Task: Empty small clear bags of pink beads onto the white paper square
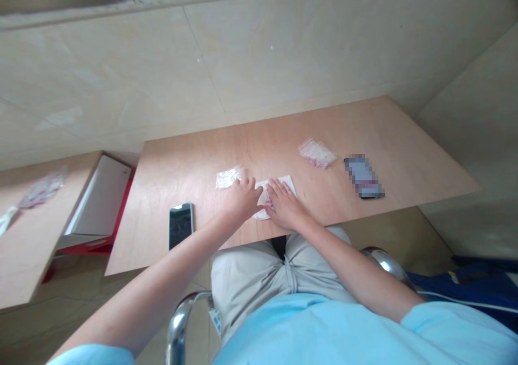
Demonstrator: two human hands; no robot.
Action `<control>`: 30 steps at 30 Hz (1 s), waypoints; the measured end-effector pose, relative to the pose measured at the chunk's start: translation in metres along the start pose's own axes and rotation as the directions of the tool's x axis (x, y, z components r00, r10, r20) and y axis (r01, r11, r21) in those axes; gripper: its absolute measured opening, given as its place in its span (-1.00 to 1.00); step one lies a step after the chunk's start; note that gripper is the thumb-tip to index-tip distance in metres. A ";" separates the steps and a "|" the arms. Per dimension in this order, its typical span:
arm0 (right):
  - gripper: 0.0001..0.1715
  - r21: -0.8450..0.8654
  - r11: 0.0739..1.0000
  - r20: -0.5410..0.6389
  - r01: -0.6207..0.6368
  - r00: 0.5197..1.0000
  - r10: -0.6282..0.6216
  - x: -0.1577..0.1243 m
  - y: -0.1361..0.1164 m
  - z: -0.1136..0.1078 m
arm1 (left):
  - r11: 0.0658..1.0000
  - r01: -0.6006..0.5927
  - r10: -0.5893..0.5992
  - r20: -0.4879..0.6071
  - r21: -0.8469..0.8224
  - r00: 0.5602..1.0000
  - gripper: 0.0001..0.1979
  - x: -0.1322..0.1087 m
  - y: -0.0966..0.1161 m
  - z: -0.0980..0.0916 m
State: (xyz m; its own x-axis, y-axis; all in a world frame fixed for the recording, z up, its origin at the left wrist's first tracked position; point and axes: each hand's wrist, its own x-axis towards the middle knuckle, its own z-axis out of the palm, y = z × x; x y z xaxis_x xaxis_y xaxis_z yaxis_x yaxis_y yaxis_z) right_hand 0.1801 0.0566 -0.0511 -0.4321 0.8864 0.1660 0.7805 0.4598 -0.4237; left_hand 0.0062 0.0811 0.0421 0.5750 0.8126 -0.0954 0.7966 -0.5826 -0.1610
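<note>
White printed packet lay flat on the plywood table, right under both hands! The right hand was open, palm down on top of it, fingers spread; the left hand was open too, fingertips on the packet's left edge. Just beside the left hand sat a crumpled clear bag, with a black phone off to the left. Farther along, a pink-printed bag and a second phone, its screen pixelated, lay near each other.
</note>
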 end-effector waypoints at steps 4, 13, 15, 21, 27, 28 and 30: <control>-0.20 0.014 1.000 0.001 -0.003 1.000 0.003 0.001 0.000 0.000 | 0.974 0.033 -0.051 -0.075 -0.226 0.996 -0.55 -0.007 -0.011 0.002; -0.22 0.119 0.993 -0.076 0.004 0.997 0.005 -0.001 0.006 0.002 | -0.320 0.170 -0.265 0.260 -0.932 0.929 -0.43 -0.028 -0.043 0.027; -0.25 0.145 0.989 -0.100 0.016 0.995 -0.001 -0.002 0.007 0.002 | -0.560 0.126 -0.219 0.293 -0.819 0.931 -0.41 -0.033 -0.045 0.030; -0.30 0.248 0.968 -0.152 0.026 0.988 0.012 -0.003 0.008 0.002 | -0.311 0.088 -0.445 0.227 -0.946 0.866 -0.43 -0.035 -0.070 0.027; -0.31 0.266 0.964 -0.181 0.032 0.983 0.018 -0.001 0.008 0.007 | 0.640 0.260 -0.551 -0.196 -0.723 0.811 -0.51 -0.010 -0.100 0.045; -0.31 0.263 0.964 -0.186 0.033 0.982 0.017 -0.001 0.007 0.008 | 0.700 0.255 -0.512 -0.221 -0.667 0.830 -0.51 -0.005 -0.099 0.051; -0.32 0.258 0.965 -0.191 0.038 0.982 0.012 -0.001 0.006 0.008 | 0.778 0.258 -0.454 -0.231 -0.572 0.860 -0.49 0.003 -0.093 0.066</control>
State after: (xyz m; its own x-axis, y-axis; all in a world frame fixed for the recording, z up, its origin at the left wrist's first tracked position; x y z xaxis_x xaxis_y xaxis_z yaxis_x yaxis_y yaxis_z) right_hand 0.1819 0.0582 -0.0609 -0.3284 0.8860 0.3274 0.6204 0.4637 -0.6325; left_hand -0.0788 0.1386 -0.0084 0.1757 0.9601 0.2176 0.8750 -0.2535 0.4123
